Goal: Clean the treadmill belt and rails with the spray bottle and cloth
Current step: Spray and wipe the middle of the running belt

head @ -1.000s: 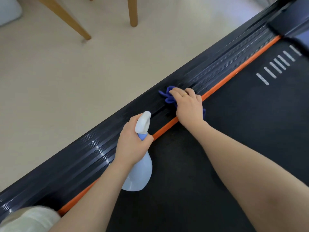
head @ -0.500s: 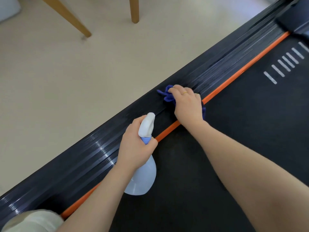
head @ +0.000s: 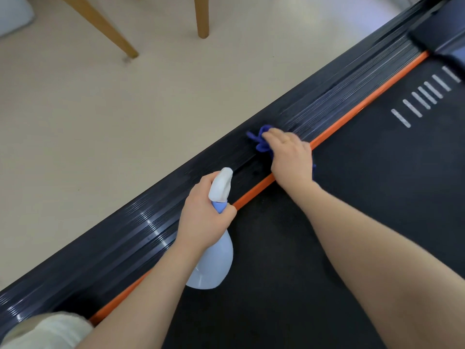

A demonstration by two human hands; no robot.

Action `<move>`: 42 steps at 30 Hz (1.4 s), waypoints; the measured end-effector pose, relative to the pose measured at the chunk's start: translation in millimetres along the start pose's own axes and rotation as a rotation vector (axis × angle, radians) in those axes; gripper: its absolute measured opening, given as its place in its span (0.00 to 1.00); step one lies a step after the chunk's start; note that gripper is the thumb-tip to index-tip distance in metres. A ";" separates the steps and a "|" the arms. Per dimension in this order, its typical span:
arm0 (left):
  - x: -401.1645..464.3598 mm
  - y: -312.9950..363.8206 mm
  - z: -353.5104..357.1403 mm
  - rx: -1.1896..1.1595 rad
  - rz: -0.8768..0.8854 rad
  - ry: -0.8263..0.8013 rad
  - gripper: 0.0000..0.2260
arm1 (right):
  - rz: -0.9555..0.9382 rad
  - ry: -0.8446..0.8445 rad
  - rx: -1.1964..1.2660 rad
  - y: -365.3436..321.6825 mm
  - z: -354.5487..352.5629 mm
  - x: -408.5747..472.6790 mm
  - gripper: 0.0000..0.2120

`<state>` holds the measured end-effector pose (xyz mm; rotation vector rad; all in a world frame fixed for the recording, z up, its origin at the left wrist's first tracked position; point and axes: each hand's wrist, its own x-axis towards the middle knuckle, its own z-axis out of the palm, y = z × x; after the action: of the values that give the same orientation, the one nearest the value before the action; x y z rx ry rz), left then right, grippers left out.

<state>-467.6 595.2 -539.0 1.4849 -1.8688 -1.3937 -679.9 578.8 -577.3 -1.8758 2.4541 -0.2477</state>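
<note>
Running belt: black treadmill belt (head: 352,222) fills lower right of frame.
Rail: ribbed black side rail (head: 151,222), orange strip (head: 254,192) along it, diagonal across centre.
Spray bottle: pale blue spray bottle (head: 216,263) grasped at neck by left hand (head: 203,217), lower centre.
Cloth: blue cloth (head: 261,142) bunched under right hand (head: 289,157), fingers curled over it, on rail at centre.
</note>
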 end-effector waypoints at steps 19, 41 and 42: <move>-57.1 6.6 17.4 0.184 -0.104 -0.338 0.24 | 0.346 -0.180 0.454 39.9 -47.5 -149.5 0.20; -129.2 51.0 138.6 0.473 0.141 -1.038 0.19 | 1.102 -0.009 0.526 93.8 -85.6 -383.7 0.19; -125.8 49.8 132.3 0.437 0.130 -1.005 0.21 | 1.102 -0.015 0.530 86.6 -82.8 -384.2 0.19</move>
<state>-548.5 765.2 -520.1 0.7860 -2.9433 -1.9525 -671.0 978.6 -533.0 -0.2249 2.6102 -0.6848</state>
